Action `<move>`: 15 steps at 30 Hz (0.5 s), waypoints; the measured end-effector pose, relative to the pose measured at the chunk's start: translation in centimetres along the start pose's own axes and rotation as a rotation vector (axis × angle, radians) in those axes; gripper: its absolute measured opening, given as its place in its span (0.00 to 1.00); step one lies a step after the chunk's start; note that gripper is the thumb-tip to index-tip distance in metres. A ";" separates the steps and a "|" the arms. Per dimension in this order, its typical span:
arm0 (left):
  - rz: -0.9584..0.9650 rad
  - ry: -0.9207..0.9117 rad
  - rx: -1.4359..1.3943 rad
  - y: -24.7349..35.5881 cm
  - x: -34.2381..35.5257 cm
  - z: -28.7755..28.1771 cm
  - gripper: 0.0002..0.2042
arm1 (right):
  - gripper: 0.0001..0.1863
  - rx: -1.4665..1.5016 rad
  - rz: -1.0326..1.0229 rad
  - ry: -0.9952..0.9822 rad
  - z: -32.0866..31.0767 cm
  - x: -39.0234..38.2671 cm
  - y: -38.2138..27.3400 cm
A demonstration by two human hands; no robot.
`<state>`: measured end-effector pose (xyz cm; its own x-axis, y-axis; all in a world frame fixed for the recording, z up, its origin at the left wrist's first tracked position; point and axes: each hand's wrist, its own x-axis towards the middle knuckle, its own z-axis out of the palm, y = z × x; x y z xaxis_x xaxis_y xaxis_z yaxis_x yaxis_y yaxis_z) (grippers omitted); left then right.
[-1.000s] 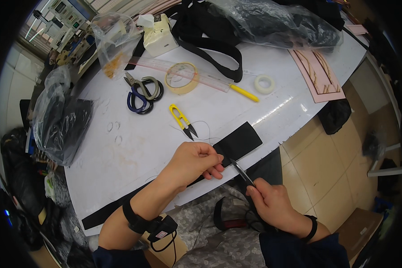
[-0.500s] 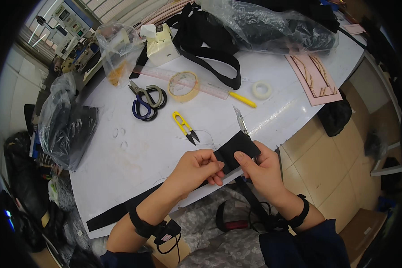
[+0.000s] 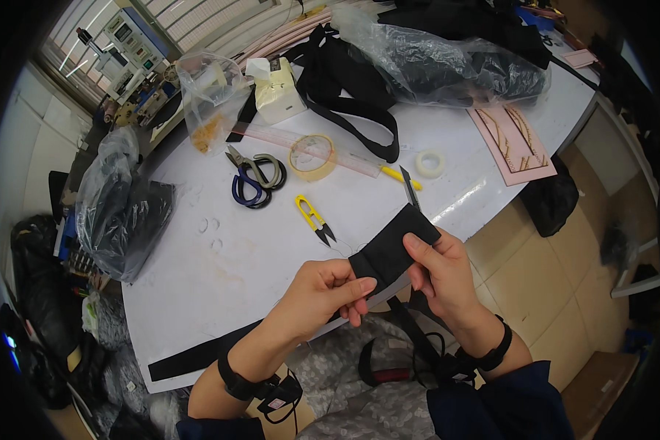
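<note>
Both hands hold a black fabric strip point(image 3: 390, 251) over the table's near edge. My left hand point(image 3: 321, 295) is closed on its lower left end, thumb on top and fingers beneath. On the other end my right hand point(image 3: 447, 275) is closed, its thumb pressed flat on the cloth. The slim metal blade of a cutter knife point(image 3: 409, 188) sticks out beyond the fabric by my right hand; its handle is hidden behind the cloth and fingers. Yellow thread snips point(image 3: 312, 217) lie just beyond my hands. A long black strap point(image 3: 198, 353) lies along the near edge, passing behind my left forearm.
Dark-handled scissors point(image 3: 255, 180), a tape roll point(image 3: 313, 155), a clear ruler point(image 3: 271, 137) and a white tape roll point(image 3: 430, 164) lie farther back. Plastic-wrapped black goods point(image 3: 447, 66) and a tissue pack point(image 3: 279, 92) stand behind. A pink card point(image 3: 512, 145) lies at the right edge.
The fabric is turned and shows more of its length between my hands. My right hand has moved slightly right. The whole view has shifted a little, with the table items lower and rightward.
</note>
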<state>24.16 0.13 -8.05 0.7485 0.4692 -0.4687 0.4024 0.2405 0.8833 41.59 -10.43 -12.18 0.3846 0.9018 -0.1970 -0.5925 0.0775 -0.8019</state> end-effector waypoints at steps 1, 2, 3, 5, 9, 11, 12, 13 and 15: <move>-0.010 0.000 -0.063 -0.5 0.1 0.0 0.11 | 0.10 0.000 -0.002 -0.001 -0.3 0.0 0.3; -0.021 -0.001 -0.127 -1.1 0.2 0.0 0.11 | 0.10 -0.022 0.041 -0.006 -0.9 0.2 0.9; -0.020 -0.001 -0.124 -1.8 0.4 0.0 0.11 | 0.11 -0.043 0.084 -0.013 -1.3 0.4 1.2; -0.057 0.018 -0.188 -3.1 1.0 0.2 0.12 | 0.11 -0.112 0.130 -0.052 -2.2 1.2 0.8; -0.041 0.072 -0.238 -3.7 1.9 1.0 0.12 | 0.12 -0.365 -0.071 0.080 -4.3 0.9 0.1; -0.063 0.148 -0.212 -3.5 1.9 1.1 0.12 | 0.11 -0.397 -0.244 0.165 -6.0 -0.9 0.3; -0.067 0.147 -0.218 -3.5 2.1 1.2 0.12 | 0.10 -0.541 -0.228 0.108 -6.5 -3.0 0.2; -0.055 0.159 -0.221 -3.2 2.2 1.5 0.13 | 0.09 -0.681 -0.208 0.048 -6.8 -4.9 0.4; -0.052 0.171 -0.226 -3.3 2.3 1.8 0.13 | 0.05 -1.025 -0.379 -0.090 -6.8 -6.7 2.1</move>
<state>25.47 -1.13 -12.00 0.6222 0.5836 -0.5218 0.2954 0.4422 0.8469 42.63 -19.18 -16.38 0.3394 0.9252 0.1700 0.4392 0.0039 -0.8984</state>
